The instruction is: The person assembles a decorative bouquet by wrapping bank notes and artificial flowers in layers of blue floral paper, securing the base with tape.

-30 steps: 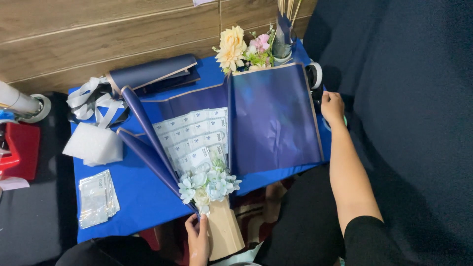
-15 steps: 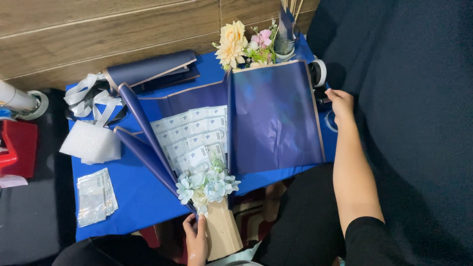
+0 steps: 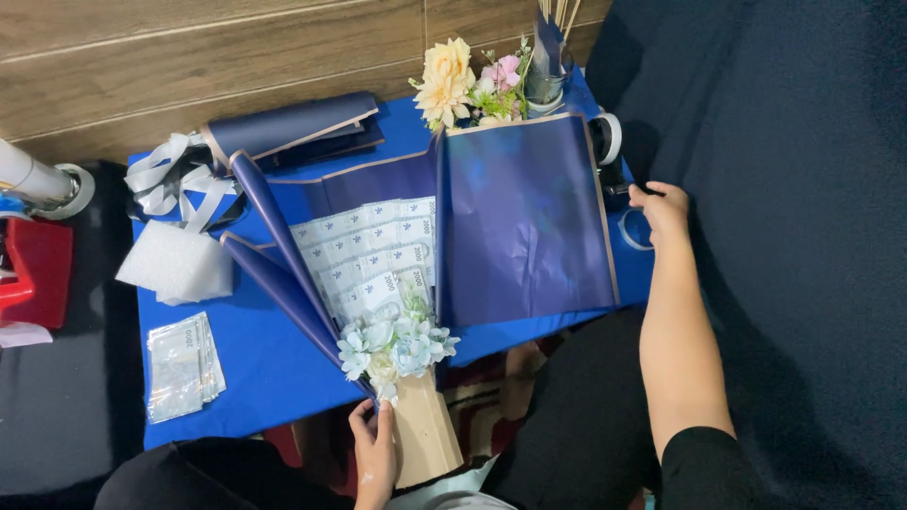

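A bouquet of fanned banknotes (image 3: 368, 255) lies on the blue table (image 3: 265, 368), wrapped in dark blue paper sheets (image 3: 524, 217) with pale blue artificial flowers (image 3: 392, 345) at its neck. My left hand (image 3: 373, 453) grips the tan paper handle (image 3: 425, 434) at the table's front edge. My right hand (image 3: 661, 208) reaches past the table's right edge, fingers on a small dark object next to a clear tape ring (image 3: 635, 229); what it touches is partly hidden.
Yellow and pink artificial flowers (image 3: 463, 80) and a cup of sticks (image 3: 548, 66) stand at the back. A rolled blue paper (image 3: 288, 127), grey ribbon (image 3: 175, 179), white foam (image 3: 179, 264), a packet of banknotes (image 3: 184, 364) and a red box (image 3: 33, 264) lie to the left.
My right hand has slid down along the table's right edge toward the tape ring. The left hand stays on the bouquet handle.
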